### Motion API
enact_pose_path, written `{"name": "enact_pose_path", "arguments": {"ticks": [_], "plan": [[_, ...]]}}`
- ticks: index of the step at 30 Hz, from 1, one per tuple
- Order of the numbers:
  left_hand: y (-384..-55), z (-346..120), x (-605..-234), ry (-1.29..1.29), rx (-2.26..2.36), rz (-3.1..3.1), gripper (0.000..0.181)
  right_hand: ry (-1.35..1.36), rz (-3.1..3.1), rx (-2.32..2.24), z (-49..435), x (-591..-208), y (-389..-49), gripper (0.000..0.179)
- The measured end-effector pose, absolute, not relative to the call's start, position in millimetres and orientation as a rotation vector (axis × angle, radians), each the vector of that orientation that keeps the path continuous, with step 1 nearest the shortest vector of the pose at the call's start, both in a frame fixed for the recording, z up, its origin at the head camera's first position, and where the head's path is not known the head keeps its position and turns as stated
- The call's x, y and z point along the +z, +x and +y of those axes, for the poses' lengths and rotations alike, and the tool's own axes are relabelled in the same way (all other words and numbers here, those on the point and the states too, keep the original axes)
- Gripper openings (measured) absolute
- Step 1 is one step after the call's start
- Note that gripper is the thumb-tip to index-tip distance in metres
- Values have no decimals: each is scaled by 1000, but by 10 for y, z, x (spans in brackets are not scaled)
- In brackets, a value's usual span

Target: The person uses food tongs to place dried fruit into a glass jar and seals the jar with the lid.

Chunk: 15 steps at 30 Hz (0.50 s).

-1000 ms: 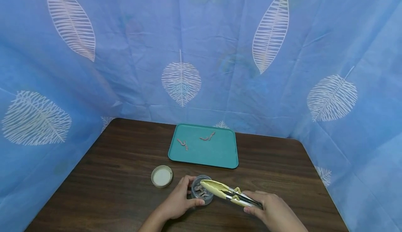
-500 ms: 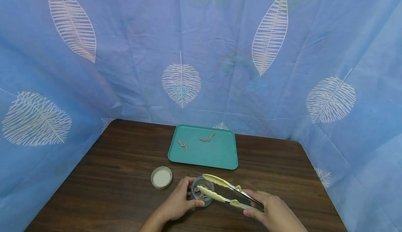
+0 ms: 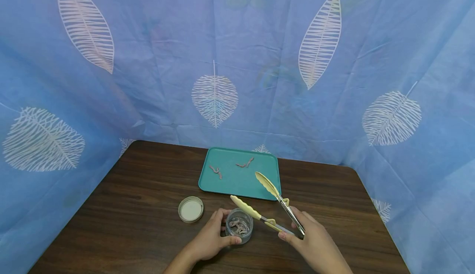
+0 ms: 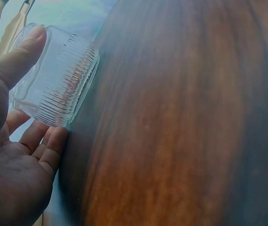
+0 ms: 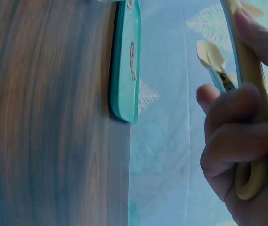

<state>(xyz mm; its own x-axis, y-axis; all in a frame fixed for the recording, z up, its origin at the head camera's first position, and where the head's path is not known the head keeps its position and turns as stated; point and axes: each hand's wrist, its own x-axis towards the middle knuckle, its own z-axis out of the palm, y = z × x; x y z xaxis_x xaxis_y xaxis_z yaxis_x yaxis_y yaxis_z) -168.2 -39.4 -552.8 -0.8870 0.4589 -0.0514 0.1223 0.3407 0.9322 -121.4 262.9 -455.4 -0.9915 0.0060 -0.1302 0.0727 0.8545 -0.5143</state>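
Yellow tongs (image 3: pixel 268 184), clear jar (image 4: pixel 58 70) in curled hands (image 3: pixel 213 237) (image 3: pixel 315 243)

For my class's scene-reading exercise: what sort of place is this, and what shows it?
Probably a screened-off tabletop workspace; the room beyond is hidden. Blue leaf-print cloth hangs behind and on both sides of a dark wood-grain table holding a teal tray.

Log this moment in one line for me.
left hand holds clear round jar, pinkish strips inside; right hand holds yellow-tipped metal tongs, spread; teal rectangular tray: two more strips; round white lid off jar
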Motion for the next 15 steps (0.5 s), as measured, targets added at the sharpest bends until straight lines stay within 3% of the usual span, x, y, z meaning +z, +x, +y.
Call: {"name": "enact_pose_path", "arguments": {"ticks": [5,11,15], "plan": [[-1695,-412,-5529,509,1563,2300,83,45,2928,-899,2506,-4541,-1314,86],[-1687,-416,-5533,511,1558,2298,82,47,2912,-930,2390,-4572,-1446,98],[-1685,-414,-5533,514,1556,2297,82,23,2923,-926,2309,-4624,-1544,89]]}}
